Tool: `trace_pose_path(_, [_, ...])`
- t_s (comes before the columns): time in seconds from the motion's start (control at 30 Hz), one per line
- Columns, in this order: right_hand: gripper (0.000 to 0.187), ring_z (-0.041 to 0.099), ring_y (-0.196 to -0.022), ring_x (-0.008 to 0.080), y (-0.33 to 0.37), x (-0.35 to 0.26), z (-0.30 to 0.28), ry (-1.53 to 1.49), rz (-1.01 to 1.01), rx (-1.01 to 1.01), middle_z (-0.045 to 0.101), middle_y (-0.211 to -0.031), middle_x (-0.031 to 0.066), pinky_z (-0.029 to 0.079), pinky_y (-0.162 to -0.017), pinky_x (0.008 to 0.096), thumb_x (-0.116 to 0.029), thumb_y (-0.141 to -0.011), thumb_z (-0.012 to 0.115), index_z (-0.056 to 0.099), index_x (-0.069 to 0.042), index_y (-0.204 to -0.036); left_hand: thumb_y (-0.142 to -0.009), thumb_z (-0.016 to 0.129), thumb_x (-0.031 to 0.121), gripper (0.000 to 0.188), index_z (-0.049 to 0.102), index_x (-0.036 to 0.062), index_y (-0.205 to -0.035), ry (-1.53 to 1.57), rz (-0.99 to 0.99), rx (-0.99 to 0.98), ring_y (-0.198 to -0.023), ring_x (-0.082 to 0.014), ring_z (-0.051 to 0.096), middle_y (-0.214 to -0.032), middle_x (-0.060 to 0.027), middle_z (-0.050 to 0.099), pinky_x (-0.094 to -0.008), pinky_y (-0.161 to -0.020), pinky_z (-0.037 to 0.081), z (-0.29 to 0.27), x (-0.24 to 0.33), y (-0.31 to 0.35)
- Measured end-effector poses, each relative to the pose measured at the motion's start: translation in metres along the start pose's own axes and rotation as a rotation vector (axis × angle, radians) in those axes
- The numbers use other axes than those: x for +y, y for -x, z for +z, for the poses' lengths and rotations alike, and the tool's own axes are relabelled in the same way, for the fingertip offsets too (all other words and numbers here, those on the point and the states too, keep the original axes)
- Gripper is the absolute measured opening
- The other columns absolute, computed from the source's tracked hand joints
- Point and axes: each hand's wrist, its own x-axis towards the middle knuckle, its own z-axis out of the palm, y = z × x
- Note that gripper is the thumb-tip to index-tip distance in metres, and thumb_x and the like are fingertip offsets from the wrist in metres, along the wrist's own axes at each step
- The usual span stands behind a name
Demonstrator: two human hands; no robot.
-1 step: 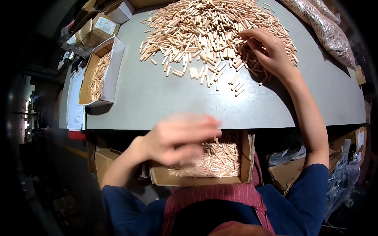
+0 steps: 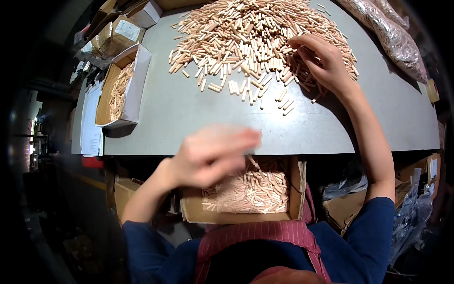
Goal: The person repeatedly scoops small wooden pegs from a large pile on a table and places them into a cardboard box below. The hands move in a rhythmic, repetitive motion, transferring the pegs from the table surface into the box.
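Note:
A big heap of short wooden dowels [image 2: 236, 40] spreads over the far part of the grey table [image 2: 189, 128]. My right hand [image 2: 323, 61] rests at the heap's right side, fingers curved and apart, with no dowel visible in its grasp. Over the table's near edge is my left hand [image 2: 215, 151], smeared by motion, so its grip is unclear. Beneath it stands a cardboard box [image 2: 236, 217] with many dowels [image 2: 265, 191] inside. One dowel [image 2: 254, 162] shows just under the left fingers, above those in the box; whether it is touched or falling is unclear.
At the left, an open carton [image 2: 142, 85] holds more dowels, beside paper sheets [image 2: 91, 125]. Taped boxes [image 2: 120, 35] stand behind it. A filled plastic bag [image 2: 395, 42] lies at the far right, near a tape roll [image 2: 432, 90]. Clear plastic [image 2: 409, 213] hangs at lower right.
My left hand has risen slightly, away from the box and toward the table. My right hand has stayed put on the heap.

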Motion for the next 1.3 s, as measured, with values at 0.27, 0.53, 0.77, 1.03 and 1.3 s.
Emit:
trace_pose_path(0.27, [0.029, 0.072, -0.087, 0.0248, -0.001, 0.003, -0.005, -0.023, 0.029, 0.045, 0.075, -0.104, 0.0094, 0.057, -0.074, 0.0348, 0.004, -0.094, 0.066, 0.072, -0.006, -0.121, -0.103, 0.065, 0.016, 0.043, 0.063, 0.0025, -0.144, -0.512, -0.057, 0.227, -0.143, -0.0368, 0.054, -0.152, -0.0184, 0.060, -0.0465, -0.118, 0.042, -0.014, -0.075, -0.072])
trace_pose_path(0.53, [0.039, 0.073, -0.094, 0.0271, -0.001, 0.000, -0.006, -0.036, 0.056, 0.060, 0.073, -0.108, 0.0113, 0.058, -0.082, 0.0366, 0.006, -0.089, 0.065, 0.070, -0.006, -0.125, -0.107, 0.046, 0.065, 0.090, 0.031, -0.0010, -0.166, -0.640, 0.209, -0.256, -0.164, -0.0387, 0.020, -0.174, -0.0224, 0.029, -0.0546, -0.133, 0.014, 0.049, -0.041, -0.097])
trace_pose_path(0.77, [0.038, 0.073, -0.094, 0.0285, -0.001, 0.000, -0.006, -0.012, 0.025, 0.072, 0.073, -0.108, 0.0120, 0.059, -0.081, 0.0369, 0.006, -0.088, 0.065, 0.070, -0.005, -0.125, -0.103, 0.043, 0.073, 0.096, 0.034, 0.0006, -0.166, -0.824, -0.033, -0.203, -0.166, -0.0374, 0.015, -0.175, -0.0163, 0.030, -0.0621, -0.131, 0.003, 0.039, -0.039, -0.089])
trace_pose_path(1.03, [0.033, 0.075, -0.109, 0.0228, -0.001, -0.002, -0.013, 0.014, 0.152, -0.085, 0.073, -0.124, 0.0132, 0.063, -0.091, 0.0324, 0.008, -0.099, 0.061, 0.068, -0.002, -0.130, -0.104, 0.047, 0.070, 0.092, 0.031, 0.0065, -0.169, -0.750, -0.255, -0.165, -0.164, -0.0386, 0.018, -0.177, -0.0135, 0.028, -0.0643, -0.129, 0.006, 0.015, -0.047, -0.056])
trace_pose_path(1.3, [0.025, 0.075, -0.097, 0.0285, 0.000, -0.006, -0.005, 0.040, 0.035, -0.021, 0.075, -0.115, 0.0064, 0.061, -0.080, 0.0382, -0.007, -0.091, 0.073, 0.074, -0.010, -0.116, -0.097, 0.057, 0.068, 0.095, 0.034, 0.0087, -0.168, -0.699, -0.104, -0.249, -0.162, -0.0377, 0.028, -0.175, -0.0153, 0.031, -0.0605, -0.130, 0.013, 0.022, -0.012, -0.026])
